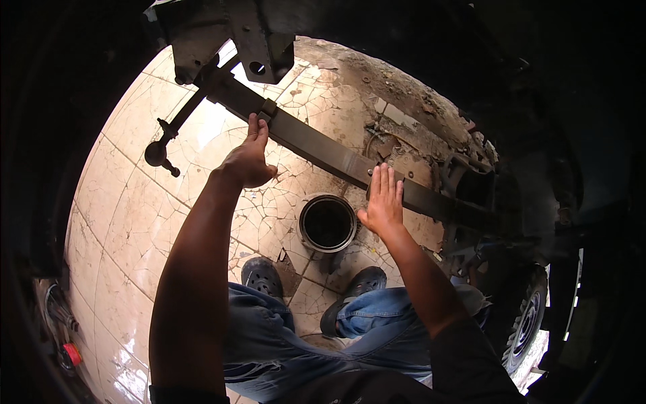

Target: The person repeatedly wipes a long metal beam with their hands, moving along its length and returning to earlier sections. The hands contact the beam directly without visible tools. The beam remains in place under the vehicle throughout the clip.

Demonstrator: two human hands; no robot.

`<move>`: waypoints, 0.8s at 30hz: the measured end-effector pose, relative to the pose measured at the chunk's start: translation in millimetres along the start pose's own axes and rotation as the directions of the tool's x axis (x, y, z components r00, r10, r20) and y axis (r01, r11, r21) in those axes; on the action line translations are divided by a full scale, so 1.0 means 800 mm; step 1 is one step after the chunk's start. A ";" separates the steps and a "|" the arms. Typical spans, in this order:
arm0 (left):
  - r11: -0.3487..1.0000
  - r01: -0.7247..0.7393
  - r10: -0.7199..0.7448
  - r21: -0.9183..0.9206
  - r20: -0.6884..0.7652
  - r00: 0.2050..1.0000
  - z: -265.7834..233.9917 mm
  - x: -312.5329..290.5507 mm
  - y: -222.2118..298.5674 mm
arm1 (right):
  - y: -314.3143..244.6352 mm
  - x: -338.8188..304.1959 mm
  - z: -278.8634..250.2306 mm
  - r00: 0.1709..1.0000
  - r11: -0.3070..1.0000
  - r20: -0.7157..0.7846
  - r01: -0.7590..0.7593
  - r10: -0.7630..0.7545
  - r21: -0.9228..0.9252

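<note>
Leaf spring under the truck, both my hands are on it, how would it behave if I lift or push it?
The leaf spring looks like long stacked steel strips, so probably heavy and stiff, flexing little. It seems fixed to a bracket at one end, so it would likely pivot rather than slide. Its flat, dusty surface probably gives both hands fair grip.

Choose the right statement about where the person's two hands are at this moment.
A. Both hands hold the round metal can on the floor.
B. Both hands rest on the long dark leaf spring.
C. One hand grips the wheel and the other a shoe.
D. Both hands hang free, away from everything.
B: the left hand and the right hand both lie on the leaf spring, while the round can stands untouched on the tiled floor below.
</note>
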State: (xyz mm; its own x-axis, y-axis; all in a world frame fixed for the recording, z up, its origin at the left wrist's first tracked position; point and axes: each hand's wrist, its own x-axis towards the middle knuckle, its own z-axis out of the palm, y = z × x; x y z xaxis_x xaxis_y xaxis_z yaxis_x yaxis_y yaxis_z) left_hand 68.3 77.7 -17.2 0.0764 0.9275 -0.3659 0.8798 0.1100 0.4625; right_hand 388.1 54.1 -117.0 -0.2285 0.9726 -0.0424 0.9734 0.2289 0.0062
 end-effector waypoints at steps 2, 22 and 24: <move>1.000 -0.004 0.004 -0.006 0.000 1.000 -0.001 0.001 0.003 | 0.007 0.025 -0.007 0.999 0.999 0.027 -0.036 0.035 0.021; 0.996 -0.053 0.059 0.076 -0.076 0.995 0.017 0.014 -0.020 | -0.011 0.003 0.006 0.996 0.996 0.008 -0.085 0.085 -0.003; 0.997 -0.061 0.064 0.042 -0.076 0.995 0.017 0.013 -0.019 | -0.011 -0.004 0.012 0.997 0.996 -0.030 -0.066 0.064 -0.056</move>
State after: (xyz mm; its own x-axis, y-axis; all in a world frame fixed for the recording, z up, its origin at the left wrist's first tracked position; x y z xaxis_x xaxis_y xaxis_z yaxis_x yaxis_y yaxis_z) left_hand 62.3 80.6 -39.1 0.0965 0.9570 -0.2736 0.8926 0.0384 0.4492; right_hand 380.8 48.6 -126.5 -0.1656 0.9861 -0.0120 0.9840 0.1660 0.0647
